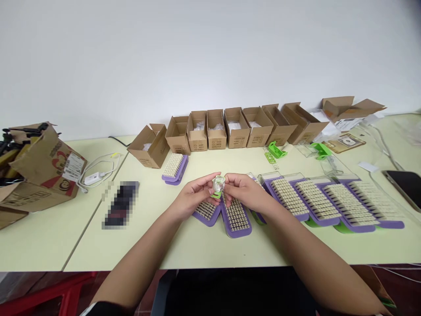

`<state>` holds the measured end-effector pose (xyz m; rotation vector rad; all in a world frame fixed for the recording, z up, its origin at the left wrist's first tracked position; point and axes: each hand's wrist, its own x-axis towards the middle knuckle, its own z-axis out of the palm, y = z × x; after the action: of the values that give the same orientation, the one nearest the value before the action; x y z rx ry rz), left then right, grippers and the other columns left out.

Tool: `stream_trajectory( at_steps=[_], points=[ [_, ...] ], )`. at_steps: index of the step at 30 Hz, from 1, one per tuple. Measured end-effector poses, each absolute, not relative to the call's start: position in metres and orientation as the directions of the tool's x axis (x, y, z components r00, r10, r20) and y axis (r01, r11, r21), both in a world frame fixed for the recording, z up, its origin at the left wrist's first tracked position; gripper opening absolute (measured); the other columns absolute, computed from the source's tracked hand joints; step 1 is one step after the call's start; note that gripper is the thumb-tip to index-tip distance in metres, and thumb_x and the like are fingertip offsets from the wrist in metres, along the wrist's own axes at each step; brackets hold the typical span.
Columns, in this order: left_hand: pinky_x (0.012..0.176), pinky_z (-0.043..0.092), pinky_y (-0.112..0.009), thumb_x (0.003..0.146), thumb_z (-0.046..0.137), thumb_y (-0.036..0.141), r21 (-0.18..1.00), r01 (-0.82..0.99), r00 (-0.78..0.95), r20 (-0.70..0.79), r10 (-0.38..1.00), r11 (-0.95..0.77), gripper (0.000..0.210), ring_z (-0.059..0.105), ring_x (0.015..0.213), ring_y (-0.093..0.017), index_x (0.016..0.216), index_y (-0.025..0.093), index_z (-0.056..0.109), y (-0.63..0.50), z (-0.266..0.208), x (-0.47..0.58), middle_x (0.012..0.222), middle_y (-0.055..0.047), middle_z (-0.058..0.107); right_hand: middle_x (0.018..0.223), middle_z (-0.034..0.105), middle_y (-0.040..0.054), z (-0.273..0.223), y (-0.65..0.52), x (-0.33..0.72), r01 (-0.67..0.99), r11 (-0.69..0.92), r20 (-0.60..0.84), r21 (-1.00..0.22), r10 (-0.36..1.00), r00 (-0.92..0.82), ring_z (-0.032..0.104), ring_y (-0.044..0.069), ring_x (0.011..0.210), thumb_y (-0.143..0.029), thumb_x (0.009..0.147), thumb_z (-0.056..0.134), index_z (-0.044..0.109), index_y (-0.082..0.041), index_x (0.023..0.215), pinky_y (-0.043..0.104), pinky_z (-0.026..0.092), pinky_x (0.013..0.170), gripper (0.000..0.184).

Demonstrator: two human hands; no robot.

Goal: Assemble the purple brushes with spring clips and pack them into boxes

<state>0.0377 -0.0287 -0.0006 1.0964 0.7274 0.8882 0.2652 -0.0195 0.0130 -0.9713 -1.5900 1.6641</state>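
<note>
My left hand (192,193) and my right hand (245,188) meet over the front middle of the table, fingertips pinched on a small clear round plastic part (218,182) with a bright green piece (216,194) under it. Whether the two pieces are joined I cannot tell. Just beneath my hands are a purple brush head with pale bristle tufts (238,217) and another purple brush head (208,211), partly covered by my fingers. Right of my right hand, several purple brushes (289,195) lie in a slanted row, some with green and clear parts showing.
Several open cardboard boxes (179,142) line the wall, some holding clear plastic. Stacked brush heads (175,169) sit before them. Loose green housings (277,150) and small springs lie behind the row. A carton (49,162), white cable (94,177) and pixelated object (121,205) are leftward; a phone (404,186) rightward.
</note>
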Motion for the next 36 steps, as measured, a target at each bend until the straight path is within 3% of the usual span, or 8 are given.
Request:
stream_trajectory(
  at_steps=[12, 17, 28, 36],
  points=[
    [0.07, 0.065, -0.03, 0.088, 0.09, 0.039, 0.951, -0.217, 0.414, -0.113, 0.903, 0.218, 0.057, 0.077, 0.075, -0.019, 0.139, 0.02, 0.075, -0.0298, 0.0017, 0.0406, 0.103, -0.009, 0.078, 0.073, 0.068, -0.0019, 0.0116, -0.0214, 0.2608, -0.047, -0.119, -0.074, -0.992, 0.832, -0.551, 0.069, 0.015, 0.066, -0.056, 0.098, 0.074, 0.061, -0.02, 0.088, 0.032, 0.057, 0.072, 0.04],
    [0.077, 0.066, -0.034, 0.09, 0.088, 0.038, 0.951, -0.231, 0.424, -0.09, 0.901, 0.204, 0.055, 0.079, 0.083, -0.021, 0.14, 0.021, 0.074, -0.0296, -0.0001, 0.0417, 0.1, -0.007, 0.077, 0.074, 0.066, -0.0026, 0.0067, -0.0199, 0.2599, -0.102, -0.184, -0.102, -0.978, 0.838, -0.536, 0.067, 0.014, 0.067, -0.053, 0.094, 0.079, 0.063, -0.02, 0.089, 0.031, 0.056, 0.071, 0.036],
    [0.076, 0.065, -0.032, 0.088, 0.089, 0.032, 0.954, -0.218, 0.428, -0.096, 0.899, 0.206, 0.051, 0.076, 0.082, -0.02, 0.136, 0.02, 0.076, -0.0301, 0.0058, 0.0445, 0.095, -0.004, 0.071, 0.079, 0.068, -0.0014, 0.0077, -0.0202, 0.2609, -0.104, -0.216, -0.129, -0.971, 0.837, -0.532, 0.067, 0.014, 0.072, -0.033, 0.092, 0.078, 0.066, -0.021, 0.093, 0.03, 0.057, 0.076, 0.017],
    [0.073, 0.064, -0.031, 0.088, 0.086, 0.029, 0.954, -0.219, 0.43, -0.094, 0.898, 0.204, 0.046, 0.076, 0.078, -0.018, 0.133, 0.021, 0.077, -0.0304, 0.0058, 0.0443, 0.095, -0.004, 0.072, 0.087, 0.071, 0.0004, 0.0083, -0.0213, 0.2617, -0.121, -0.224, -0.115, -0.967, 0.809, -0.577, 0.067, 0.015, 0.078, -0.042, 0.093, 0.081, 0.069, -0.021, 0.1, 0.031, 0.059, 0.078, 0.025]
  ],
)
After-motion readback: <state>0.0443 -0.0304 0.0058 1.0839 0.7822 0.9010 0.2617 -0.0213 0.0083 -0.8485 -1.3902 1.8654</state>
